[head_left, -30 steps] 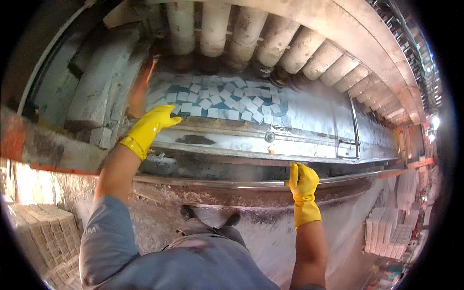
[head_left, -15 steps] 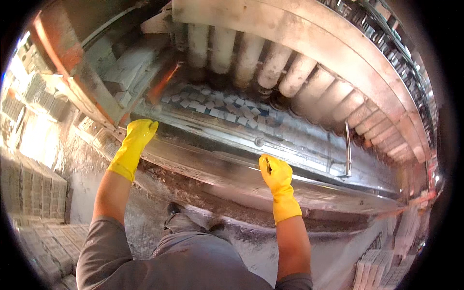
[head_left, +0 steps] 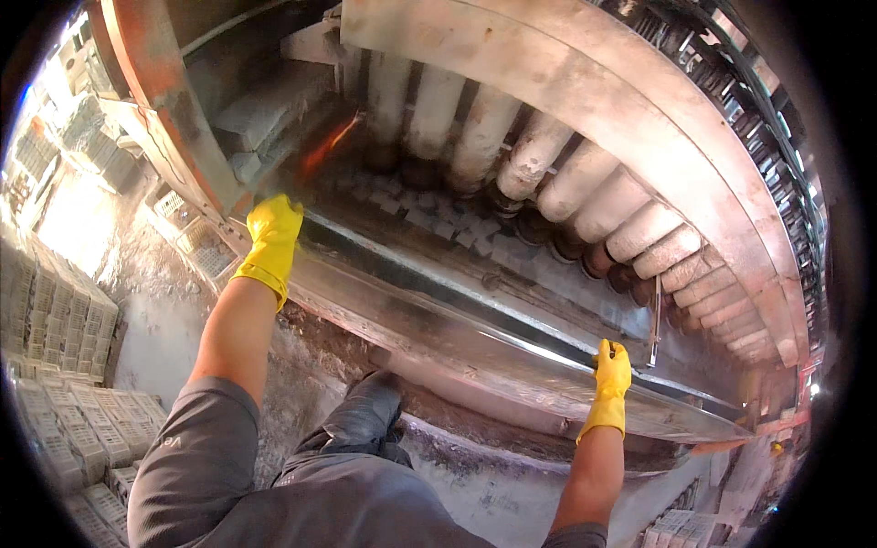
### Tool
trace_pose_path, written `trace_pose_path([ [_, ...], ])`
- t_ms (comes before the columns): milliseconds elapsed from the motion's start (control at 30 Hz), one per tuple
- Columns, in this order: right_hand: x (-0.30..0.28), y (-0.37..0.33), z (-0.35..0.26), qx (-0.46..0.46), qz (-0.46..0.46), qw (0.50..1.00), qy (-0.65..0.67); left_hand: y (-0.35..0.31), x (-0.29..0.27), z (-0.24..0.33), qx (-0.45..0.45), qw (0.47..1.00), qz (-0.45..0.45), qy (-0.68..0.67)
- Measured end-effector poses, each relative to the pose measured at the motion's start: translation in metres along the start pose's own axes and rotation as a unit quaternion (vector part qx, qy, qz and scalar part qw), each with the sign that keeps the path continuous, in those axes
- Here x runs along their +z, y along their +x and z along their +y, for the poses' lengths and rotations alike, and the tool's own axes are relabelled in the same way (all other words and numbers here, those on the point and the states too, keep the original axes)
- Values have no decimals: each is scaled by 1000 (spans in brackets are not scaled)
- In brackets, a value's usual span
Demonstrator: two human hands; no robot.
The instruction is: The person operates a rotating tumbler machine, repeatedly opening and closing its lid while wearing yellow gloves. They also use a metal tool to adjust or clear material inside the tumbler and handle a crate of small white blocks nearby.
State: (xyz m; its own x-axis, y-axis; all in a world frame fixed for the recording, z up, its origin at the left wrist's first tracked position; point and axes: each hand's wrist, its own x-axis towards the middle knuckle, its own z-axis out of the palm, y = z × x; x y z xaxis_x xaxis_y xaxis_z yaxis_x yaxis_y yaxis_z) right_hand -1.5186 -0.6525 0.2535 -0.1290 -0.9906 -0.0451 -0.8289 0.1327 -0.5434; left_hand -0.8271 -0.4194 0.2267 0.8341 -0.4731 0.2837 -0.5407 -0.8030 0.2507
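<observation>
Yellow rubber gloves cover both hands. My left hand (head_left: 273, 222) is closed at the left end of a long metal trough (head_left: 521, 370), against its near edge. What its curled fingers hold, if anything, is hidden. My right hand (head_left: 613, 365) is closed too, over the trough's near edge farther right. A dark gap shows between its curled fingers, and I cannot make out anything in them. Just beyond it stands a thin metal rod (head_left: 655, 321). Inside the trough, small flat pale pieces (head_left: 448, 222) lie scattered in shadow.
A row of thick pale cylinders (head_left: 480, 137) hangs over the trough beneath a curved beam (head_left: 585, 73). A rusty post (head_left: 164, 100) rises at the left. Stacked pale crates (head_left: 68, 310) stand on the left floor, more crates (head_left: 681, 530) at the lower right.
My right hand has moved right along the trough's edge, nearer the metal rod. My left hand stays near the left end. The view has shifted, and the pale pieces look darker.
</observation>
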Motion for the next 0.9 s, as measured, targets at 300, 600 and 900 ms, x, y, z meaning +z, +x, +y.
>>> trace_pose_path([
  [300,20,51,-27,118,-68,985,-107,26,10,4,13,998,-51,22],
  [600,34,86,-12,109,-86,979,-149,47,22,17,20,999,-44,23],
  [900,43,96,-42,102,-61,975,-188,67,34,30,17,998,-53,31],
])
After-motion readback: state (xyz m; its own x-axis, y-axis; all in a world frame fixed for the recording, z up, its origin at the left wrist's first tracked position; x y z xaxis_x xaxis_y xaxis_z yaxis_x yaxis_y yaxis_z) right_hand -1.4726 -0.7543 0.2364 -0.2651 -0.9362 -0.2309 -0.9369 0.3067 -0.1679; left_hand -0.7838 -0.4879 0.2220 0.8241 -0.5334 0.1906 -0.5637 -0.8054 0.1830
